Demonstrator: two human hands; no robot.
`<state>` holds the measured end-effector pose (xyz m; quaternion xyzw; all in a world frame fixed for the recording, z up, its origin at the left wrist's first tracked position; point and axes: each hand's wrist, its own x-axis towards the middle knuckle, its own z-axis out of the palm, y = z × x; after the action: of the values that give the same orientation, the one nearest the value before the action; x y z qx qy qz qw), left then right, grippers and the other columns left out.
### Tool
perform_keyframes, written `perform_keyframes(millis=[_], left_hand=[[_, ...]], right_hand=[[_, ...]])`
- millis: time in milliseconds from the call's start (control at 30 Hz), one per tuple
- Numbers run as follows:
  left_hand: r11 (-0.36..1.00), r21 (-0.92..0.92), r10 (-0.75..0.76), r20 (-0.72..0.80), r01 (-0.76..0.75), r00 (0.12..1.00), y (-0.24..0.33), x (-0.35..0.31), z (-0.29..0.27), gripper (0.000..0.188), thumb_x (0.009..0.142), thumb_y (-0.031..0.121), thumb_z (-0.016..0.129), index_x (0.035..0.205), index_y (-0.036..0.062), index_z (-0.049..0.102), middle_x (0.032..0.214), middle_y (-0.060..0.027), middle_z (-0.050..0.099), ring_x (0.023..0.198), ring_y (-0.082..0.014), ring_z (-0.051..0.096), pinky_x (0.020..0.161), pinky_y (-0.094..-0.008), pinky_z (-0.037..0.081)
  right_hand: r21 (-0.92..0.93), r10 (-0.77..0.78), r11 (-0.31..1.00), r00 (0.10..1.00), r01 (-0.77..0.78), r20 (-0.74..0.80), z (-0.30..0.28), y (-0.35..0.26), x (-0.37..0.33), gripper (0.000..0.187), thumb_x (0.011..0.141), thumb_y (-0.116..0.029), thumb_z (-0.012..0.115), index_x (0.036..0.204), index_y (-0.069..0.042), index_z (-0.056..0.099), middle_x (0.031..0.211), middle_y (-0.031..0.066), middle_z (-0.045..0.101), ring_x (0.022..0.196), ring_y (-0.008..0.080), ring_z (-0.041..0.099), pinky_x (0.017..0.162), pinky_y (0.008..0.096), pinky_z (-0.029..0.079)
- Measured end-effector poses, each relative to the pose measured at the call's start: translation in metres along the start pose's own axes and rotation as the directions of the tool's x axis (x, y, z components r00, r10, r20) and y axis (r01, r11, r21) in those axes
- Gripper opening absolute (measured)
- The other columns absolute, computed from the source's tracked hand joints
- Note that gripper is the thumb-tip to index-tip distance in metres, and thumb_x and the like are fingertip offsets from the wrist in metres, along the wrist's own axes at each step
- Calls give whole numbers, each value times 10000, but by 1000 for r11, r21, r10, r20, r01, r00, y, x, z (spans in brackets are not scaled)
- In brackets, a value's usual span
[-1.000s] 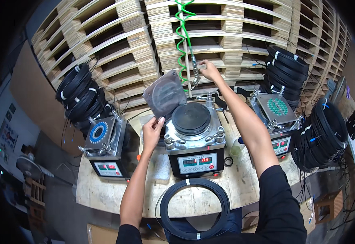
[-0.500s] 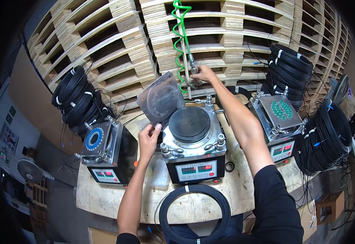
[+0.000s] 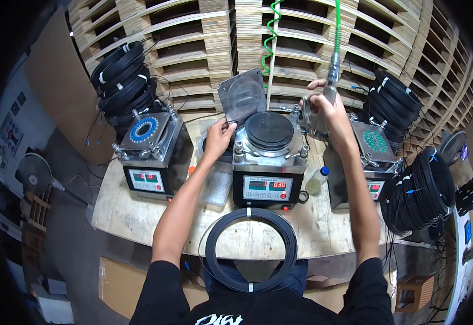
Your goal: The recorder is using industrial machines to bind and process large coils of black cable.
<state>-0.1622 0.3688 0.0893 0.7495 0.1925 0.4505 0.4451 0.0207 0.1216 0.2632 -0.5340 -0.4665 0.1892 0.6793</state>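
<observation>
My left hand (image 3: 218, 138) pinches the lower corner of a square metal plate (image 3: 243, 98), which stands tilted up behind the middle polishing machine. A faint ring mark shows on the plate's face. My right hand (image 3: 329, 111) is raised to the right of that machine, wrapped round an air blow gun (image 3: 334, 73) on a green hose (image 3: 338, 24). Between my hands sits the middle polishing machine (image 3: 269, 187), with a round black pad (image 3: 269, 130) on its top and clamp posts at the corners.
Similar machines stand left (image 3: 147, 173) and right (image 3: 374, 143), carrying plates with blue and green connectors. A black cable coil (image 3: 212, 249) lies at the table's front edge. A blue-capped bottle (image 3: 317, 181) stands right of the middle machine. Cable stacks (image 3: 122, 81) and wooden pallets (image 3: 187, 32) rise behind.
My right hand has carried the air blow gun rightward, away from the pallets and nearer to me. My left hand still holds the plate. The whole view has shifted.
</observation>
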Motion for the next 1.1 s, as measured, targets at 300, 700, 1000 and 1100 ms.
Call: perform_keyframes(millis=[300,700,1000,1100], left_hand=[[988,152,47,-59,-38,997,8,-7,7,216,916,143,675,914,-72,657,715,-193,681,615,-196,637,605,-359,476],[993,113,30,-43,-25,999,9,-8,7,225,920,131,673,1020,-70,682,852,-215,731,765,-244,725,700,-352,520],[989,143,-35,-1,35,999,-5,-5,3,270,958,127,650,1152,-58,675,905,-84,753,782,-54,605,702,-269,489],[989,139,-44,0,44,999,-8,-5,1,275,958,133,651,1152,-61,675,908,-92,754,784,-56,606,707,-271,489]], right_hand=[[-76,-76,995,990,67,-119,75,-5,-69,220,899,-41,568,1114,-45,526,776,-3,489,679,74,458,616,255,397],[-183,-75,983,968,30,-241,46,8,-49,173,876,-37,553,1049,-32,539,728,-7,503,629,74,459,568,257,386],[-315,-228,937,948,151,-223,58,21,-47,120,860,1,542,979,-16,543,668,-14,444,596,74,419,547,282,349],[-215,-189,967,955,140,-228,64,28,-44,114,859,0,548,971,-10,561,668,-12,461,592,74,431,551,283,362]])
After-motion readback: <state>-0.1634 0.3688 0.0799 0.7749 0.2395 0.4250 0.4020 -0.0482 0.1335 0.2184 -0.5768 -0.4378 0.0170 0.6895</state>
